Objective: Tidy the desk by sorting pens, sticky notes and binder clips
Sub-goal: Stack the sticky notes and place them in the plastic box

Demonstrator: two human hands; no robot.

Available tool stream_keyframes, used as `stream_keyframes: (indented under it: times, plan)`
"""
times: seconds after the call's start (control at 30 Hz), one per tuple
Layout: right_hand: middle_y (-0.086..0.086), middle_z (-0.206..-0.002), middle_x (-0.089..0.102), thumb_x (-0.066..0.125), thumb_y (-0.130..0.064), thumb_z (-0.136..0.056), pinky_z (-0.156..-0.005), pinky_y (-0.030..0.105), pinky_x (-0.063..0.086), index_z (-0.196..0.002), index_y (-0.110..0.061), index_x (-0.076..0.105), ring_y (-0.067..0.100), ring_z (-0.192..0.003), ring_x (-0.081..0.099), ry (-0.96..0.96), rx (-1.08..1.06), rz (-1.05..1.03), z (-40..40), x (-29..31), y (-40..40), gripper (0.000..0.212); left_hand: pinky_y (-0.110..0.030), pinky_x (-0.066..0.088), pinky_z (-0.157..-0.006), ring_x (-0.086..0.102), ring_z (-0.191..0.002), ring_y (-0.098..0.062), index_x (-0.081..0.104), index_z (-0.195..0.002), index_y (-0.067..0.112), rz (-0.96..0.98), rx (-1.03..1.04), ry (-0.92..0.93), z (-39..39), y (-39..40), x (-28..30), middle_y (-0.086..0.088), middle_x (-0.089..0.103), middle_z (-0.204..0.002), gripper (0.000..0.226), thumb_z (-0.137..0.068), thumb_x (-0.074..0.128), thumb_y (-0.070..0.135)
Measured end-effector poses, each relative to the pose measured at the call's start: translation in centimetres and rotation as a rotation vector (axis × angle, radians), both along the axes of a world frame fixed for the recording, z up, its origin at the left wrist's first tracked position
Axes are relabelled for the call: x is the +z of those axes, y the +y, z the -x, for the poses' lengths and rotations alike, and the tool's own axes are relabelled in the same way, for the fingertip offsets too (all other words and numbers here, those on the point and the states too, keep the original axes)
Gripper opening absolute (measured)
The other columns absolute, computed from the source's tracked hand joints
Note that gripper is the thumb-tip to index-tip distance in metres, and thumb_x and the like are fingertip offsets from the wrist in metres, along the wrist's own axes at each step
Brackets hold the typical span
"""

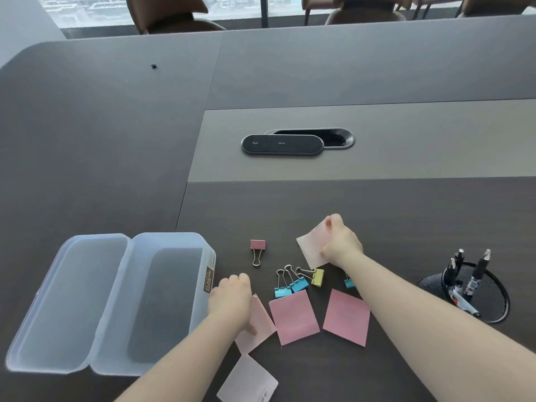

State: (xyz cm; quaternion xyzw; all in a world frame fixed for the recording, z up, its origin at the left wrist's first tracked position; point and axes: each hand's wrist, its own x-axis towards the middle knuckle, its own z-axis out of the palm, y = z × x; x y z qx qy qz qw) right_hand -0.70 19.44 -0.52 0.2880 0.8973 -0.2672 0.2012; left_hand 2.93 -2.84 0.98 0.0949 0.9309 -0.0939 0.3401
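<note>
On the dark desk (391, 216), the sorting is partly done: pens (475, 274) stand in a mesh cup (493, 297) at the right, while notes and clips lie loose in the middle. The right hand (342, 242) is closed on a pale pink note (311, 248), fingers curled over its far corner and thumb at the near edge; the sheet looks slightly lifted. The left hand (232, 297) rests with curled fingers on another pale note (258, 329) just beside the open clear box (116, 300), which looks empty; I cannot tell whether it grips or only presses the paper. Two darker pink notes (294, 317) lie between the arms. Blue clips (290, 288) and a yellow clip (318, 277) cluster just above them, a pink clip (257, 245) sits apart, and one more blue clip (349, 283) is half hidden by the right forearm. A white card (249, 378) lies near the front edge.

The risks, as I judge them: thin single sheets may crease or curl if pinched hard, or cling to the desk. The right forearm hangs over the clips and could sweep them sideways. The adhesive may also catch a neighbouring note.
</note>
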Motion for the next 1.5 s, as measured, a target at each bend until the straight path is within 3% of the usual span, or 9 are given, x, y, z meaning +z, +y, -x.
stream_keyframes:
  times: [0.13,0.33,0.57,0.67,0.87,0.97,1.2,1.37,1.5]
  plan:
    - [0.008,-0.115,0.059,0.043,0.0,-0.08,-0.071,0.032,0.042,-0.147,-0.035,0.01,0.032,-0.103,0.056,0.044,-0.032,0.062,-0.5,-0.2,0.1,0.082,-0.034,0.048,-0.085,0.055,-0.115,-0.027,0.04,-0.116,0.012,0.007,0.057,-0.058,0.4,0.2,0.2,-0.007,0.059,-0.121,0.079,-0.06,0.086,0.041]
    - [0.009,-0.102,0.061,0.045,-0.006,-0.083,-0.069,0.031,0.039,-0.089,-0.015,0.049,0.03,-0.089,0.052,0.054,0.009,0.081,-0.6,0.4,0.6,0.011,-0.032,0.048,-0.084,0.057,-0.113,-0.026,0.049,-0.116,0.014,0.019,0.08,-0.08,0.6,0.1,-0.2,-0.005,0.061,-0.12,0.07,-0.062,0.084,0.042]
    - [0.011,-0.094,0.058,0.045,-0.007,-0.086,-0.062,0.029,0.04,-0.094,-0.005,0.058,0.028,-0.085,0.055,0.104,-0.142,0.272,-2.5,1.8,0.9,0.015,-0.03,0.043,-0.074,0.057,-0.098,-0.025,0.052,-0.081,0.02,-0.228,0.206,-0.035,0.2,-0.3,0.0,-0.003,0.061,-0.104,0.006,-0.086,0.051,0.02]
    - [0.016,-0.103,0.061,0.041,-0.006,-0.087,-0.064,0.03,0.04,-0.101,-0.003,0.058,0.026,-0.084,0.052,0.069,-0.165,0.355,-4.5,2.1,1.3,0.023,-0.029,0.036,-0.066,0.049,-0.083,-0.025,0.035,-0.066,0.022,-0.364,0.354,0.045,0.2,-0.3,0.6,-0.002,0.053,-0.088,0.026,-0.088,0.047,0.017]
    - [0.015,-0.099,0.056,0.037,0.0,-0.081,-0.056,0.029,0.039,-0.093,-0.012,0.055,0.026,-0.078,0.049,-0.054,-0.101,0.415,-7.8,3.0,2.5,0.025,-0.032,0.047,-0.072,0.058,-0.087,-0.024,0.058,-0.092,0.015,-0.591,0.463,0.098,-0.4,-0.6,2.2,-0.002,0.062,-0.092,0.009,-0.086,0.059,0.021]
    - [0.009,-0.089,0.049,0.039,-0.001,-0.081,-0.056,0.029,0.041,-0.079,-0.016,0.049,0.026,-0.076,0.046,-0.17,0.035,0.352,-9.3,3.5,2.7,0.018,-0.031,0.047,-0.072,0.06,-0.084,-0.021,0.063,-0.081,0.02,-0.687,0.42,-0.01,-1.1,-0.1,2.7,-0.002,0.065,-0.087,0.002,-0.083,0.063,0.02]
    - [0.003,-0.085,0.045,0.037,-0.002,-0.086,-0.056,0.026,0.036,-0.089,-0.012,0.047,0.025,-0.085,0.045,-0.307,0.423,0.023,-11.2,3.8,1.9,0.014,-0.036,0.049,-0.09,0.057,-0.106,-0.026,0.065,-0.086,0.014,-0.513,0.035,-0.077,-2.9,3.3,1.2,-0.003,0.054,-0.099,0.016,-0.083,0.066,0.03]
    - [-0.003,-0.118,0.053,0.043,-0.001,-0.08,-0.072,0.029,0.042,-0.103,-0.014,0.055,0.024,-0.095,0.051,-0.231,0.348,-0.061,-11.7,2.9,2.0,0.029,-0.039,0.047,-0.093,0.053,-0.113,-0.027,0.063,-0.1,0.006,-0.501,-0.067,-0.041,-3.1,5.6,-0.1,-0.006,0.052,-0.12,0.024,-0.085,0.063,0.025]
    - [0.003,-0.117,0.059,0.052,-0.006,-0.078,-0.071,0.032,0.043,-0.092,-0.02,0.043,0.027,-0.101,0.056,-0.188,0.347,-0.103,-11.9,2.1,1.8,0.021,-0.037,0.047,-0.086,0.051,-0.115,-0.025,0.059,-0.106,0.009,-0.434,-0.092,-0.044,-3.3,6.5,-0.6,-0.004,0.048,-0.124,0.03,-0.082,0.065,0.026]
